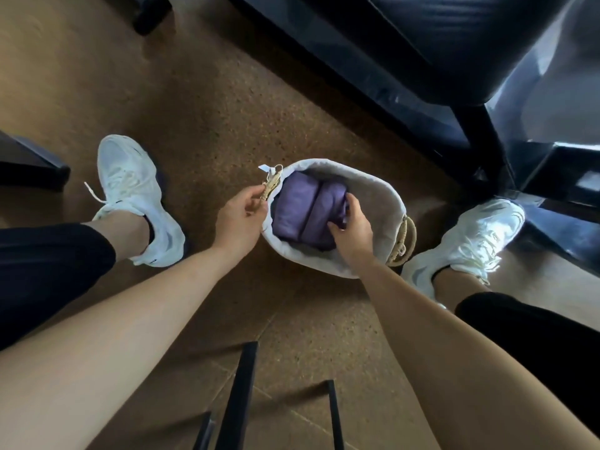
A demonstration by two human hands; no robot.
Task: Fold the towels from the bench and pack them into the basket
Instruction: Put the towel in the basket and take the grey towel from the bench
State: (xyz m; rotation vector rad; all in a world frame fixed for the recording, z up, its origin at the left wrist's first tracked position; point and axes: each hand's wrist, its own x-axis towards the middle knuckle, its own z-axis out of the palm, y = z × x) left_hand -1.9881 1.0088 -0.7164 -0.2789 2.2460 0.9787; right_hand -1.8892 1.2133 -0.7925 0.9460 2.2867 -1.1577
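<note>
Two folded purple towels [306,214] lie side by side inside the white-lined basket [383,196] on the floor [211,108]. The right hand [352,230] rests on the right towel, fingers curled over its edge. The left hand [238,216] pinches one of two woven handles [271,186].

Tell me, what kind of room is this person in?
Probably a gym or home workout room, though that is a guess. A black padded bench on a dark metal frame stands over a speckled cork-like floor, and the person wears white trainers.
</note>
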